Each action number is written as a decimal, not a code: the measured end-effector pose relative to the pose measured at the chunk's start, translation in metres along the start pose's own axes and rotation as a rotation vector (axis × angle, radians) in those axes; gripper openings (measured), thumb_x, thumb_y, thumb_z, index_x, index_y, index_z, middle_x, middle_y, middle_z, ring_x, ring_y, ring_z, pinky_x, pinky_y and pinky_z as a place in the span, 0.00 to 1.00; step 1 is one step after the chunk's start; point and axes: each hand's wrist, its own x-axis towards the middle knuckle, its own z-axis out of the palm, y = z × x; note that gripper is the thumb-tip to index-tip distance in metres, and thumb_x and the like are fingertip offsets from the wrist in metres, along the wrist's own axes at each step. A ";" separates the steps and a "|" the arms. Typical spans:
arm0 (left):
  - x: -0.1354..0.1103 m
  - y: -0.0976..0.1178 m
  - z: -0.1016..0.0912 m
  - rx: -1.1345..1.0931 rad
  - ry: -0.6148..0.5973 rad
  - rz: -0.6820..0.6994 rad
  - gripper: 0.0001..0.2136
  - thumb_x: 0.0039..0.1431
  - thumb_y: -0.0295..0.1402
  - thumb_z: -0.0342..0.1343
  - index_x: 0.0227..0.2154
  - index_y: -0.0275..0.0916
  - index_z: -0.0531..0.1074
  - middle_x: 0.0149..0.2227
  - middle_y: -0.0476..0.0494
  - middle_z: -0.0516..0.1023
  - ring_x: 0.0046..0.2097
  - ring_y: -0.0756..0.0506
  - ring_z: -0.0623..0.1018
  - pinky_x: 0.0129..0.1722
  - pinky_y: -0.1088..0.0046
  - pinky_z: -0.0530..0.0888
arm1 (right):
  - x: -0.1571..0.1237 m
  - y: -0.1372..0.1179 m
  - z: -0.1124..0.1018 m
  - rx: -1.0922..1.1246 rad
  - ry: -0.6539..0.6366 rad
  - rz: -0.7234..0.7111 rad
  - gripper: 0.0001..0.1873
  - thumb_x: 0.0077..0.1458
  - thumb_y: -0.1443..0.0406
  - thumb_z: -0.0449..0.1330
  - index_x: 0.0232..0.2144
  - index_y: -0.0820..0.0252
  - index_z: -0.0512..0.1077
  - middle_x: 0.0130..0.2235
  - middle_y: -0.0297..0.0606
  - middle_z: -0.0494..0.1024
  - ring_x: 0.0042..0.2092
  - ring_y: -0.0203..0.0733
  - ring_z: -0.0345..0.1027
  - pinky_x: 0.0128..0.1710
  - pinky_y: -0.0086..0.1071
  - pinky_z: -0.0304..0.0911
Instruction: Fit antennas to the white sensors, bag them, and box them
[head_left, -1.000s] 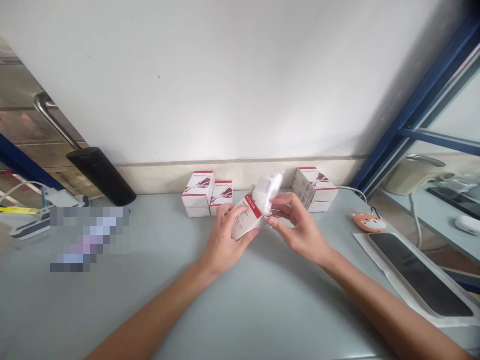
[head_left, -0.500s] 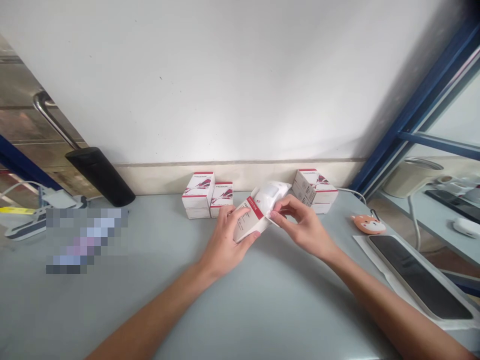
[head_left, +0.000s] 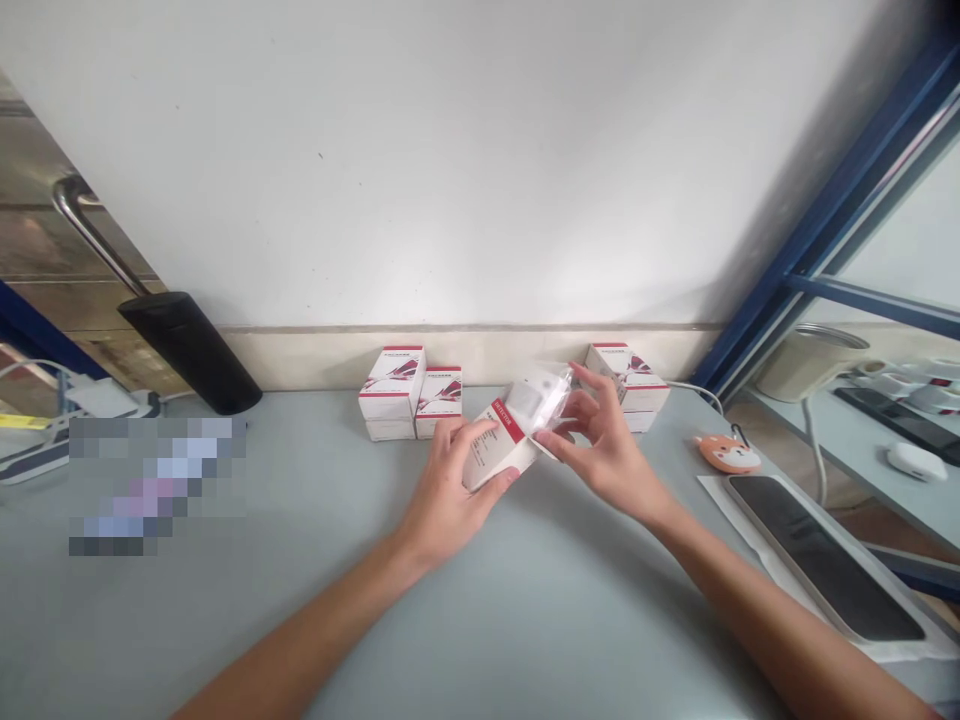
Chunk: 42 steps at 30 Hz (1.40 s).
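My left hand point(head_left: 454, 490) is wrapped round a white carton point(head_left: 487, 450) with a red band lettered "DETECTOR", tilted above the grey table. A white device point(head_left: 529, 393) in a clear plastic bag point(head_left: 559, 385) sits partly inside the carton's far end, with the rest sticking out. On the right side, my right hand point(head_left: 604, 440) grips the bag's loose end, index finger up along the plastic. Its thumb lies by the carton's open edge. The other fingers are partly hidden behind the bag and hand.
Red-and-white cartons stand by the wall at left point(head_left: 394, 390) and right point(head_left: 637, 385). A black cylinder point(head_left: 191, 350) and a power strip point(head_left: 75, 425) lie left. At right are a fox-faced case point(head_left: 727, 455), a phone-like slab point(head_left: 821, 555), and a blue frame point(head_left: 817, 200).
The bagged device has gone slightly further down into the carton. My right index finger has straightened and risen along the bag's end. The view has shifted a little.
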 end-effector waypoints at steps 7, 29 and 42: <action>0.000 0.001 0.002 -0.073 0.101 0.051 0.26 0.68 0.37 0.61 0.65 0.53 0.61 0.62 0.39 0.64 0.67 0.37 0.67 0.66 0.51 0.69 | -0.012 -0.006 0.008 -0.310 -0.195 -0.163 0.12 0.71 0.54 0.57 0.50 0.48 0.75 0.51 0.42 0.71 0.51 0.48 0.69 0.59 0.48 0.67; -0.006 0.015 0.004 -0.024 0.089 0.231 0.39 0.53 0.32 0.71 0.62 0.52 0.53 0.52 0.41 0.61 0.56 0.37 0.72 0.50 0.56 0.78 | -0.027 -0.005 0.032 0.267 -0.168 0.119 0.38 0.69 0.51 0.58 0.74 0.38 0.47 0.60 0.40 0.76 0.61 0.51 0.71 0.61 0.53 0.70; -0.008 0.009 0.009 -0.161 0.036 0.317 0.30 0.61 0.40 0.69 0.60 0.52 0.58 0.51 0.41 0.66 0.55 0.38 0.73 0.51 0.53 0.79 | -0.033 -0.017 0.024 -0.179 -0.098 -0.373 0.33 0.72 0.59 0.56 0.73 0.35 0.50 0.66 0.43 0.72 0.63 0.56 0.72 0.61 0.56 0.70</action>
